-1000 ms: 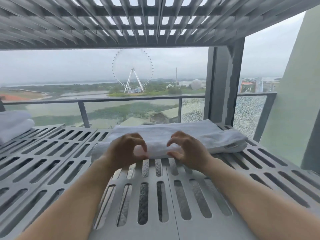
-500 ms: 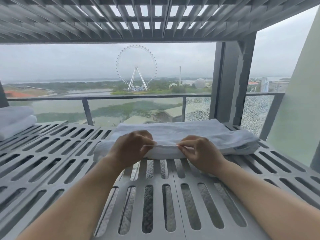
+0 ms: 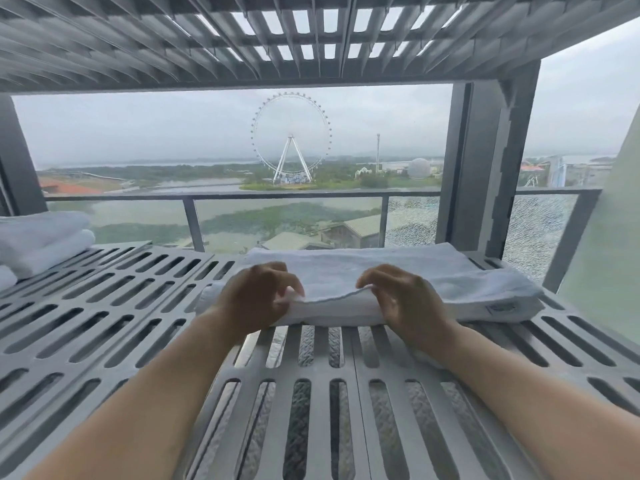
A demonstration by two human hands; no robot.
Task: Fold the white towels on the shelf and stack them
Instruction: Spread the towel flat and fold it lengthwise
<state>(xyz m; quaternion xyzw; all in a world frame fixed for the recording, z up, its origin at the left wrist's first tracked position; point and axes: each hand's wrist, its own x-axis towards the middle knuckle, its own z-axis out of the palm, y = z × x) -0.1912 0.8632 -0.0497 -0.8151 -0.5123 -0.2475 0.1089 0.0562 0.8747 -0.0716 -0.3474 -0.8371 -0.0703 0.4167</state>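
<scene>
A white towel (image 3: 450, 282), folded into a long band, lies across the grey slotted shelf (image 3: 104, 323) near its far edge. My left hand (image 3: 256, 299) pinches the near edge of the towel's top layer left of centre. My right hand (image 3: 405, 299) pinches the same edge a little to the right, and the edge is lifted slightly between them. At the far left of the shelf sits a stack of folded white towels (image 3: 38, 240).
A slatted upper shelf (image 3: 311, 36) hangs low overhead. A dark post (image 3: 485, 168) stands behind the towel's right end, and a glass railing (image 3: 277, 199) runs behind the shelf. A pale wall (image 3: 609, 237) closes the right side.
Both hands reached forward from above the shelf onto the towel, closed their fingers on the top layer's near edge and raised it a little.
</scene>
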